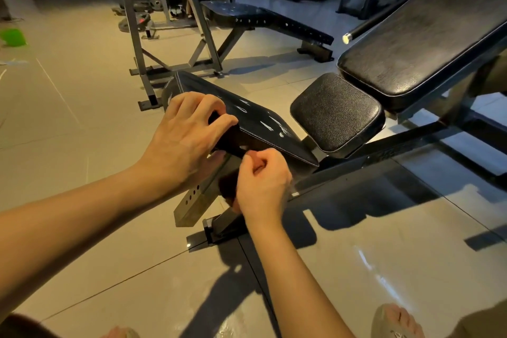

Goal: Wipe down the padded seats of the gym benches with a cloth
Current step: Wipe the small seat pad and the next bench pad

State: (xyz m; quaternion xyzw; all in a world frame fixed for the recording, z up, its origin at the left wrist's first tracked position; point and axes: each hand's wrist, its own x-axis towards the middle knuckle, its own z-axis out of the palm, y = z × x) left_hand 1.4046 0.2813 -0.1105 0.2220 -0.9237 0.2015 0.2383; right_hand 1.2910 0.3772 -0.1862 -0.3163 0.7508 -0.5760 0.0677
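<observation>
Two hands meet at centre frame: the left hand (186, 140) has its fingers clamped on the near edge of a tilted pad (263, 123), black and smeared white. The right hand (260, 181) has its fingers curled tight on a dark, blurred cloth (227, 186) just below. Four black pads show in all. Glossy beige floor tiles (82, 118) run through a gym room.
</observation>
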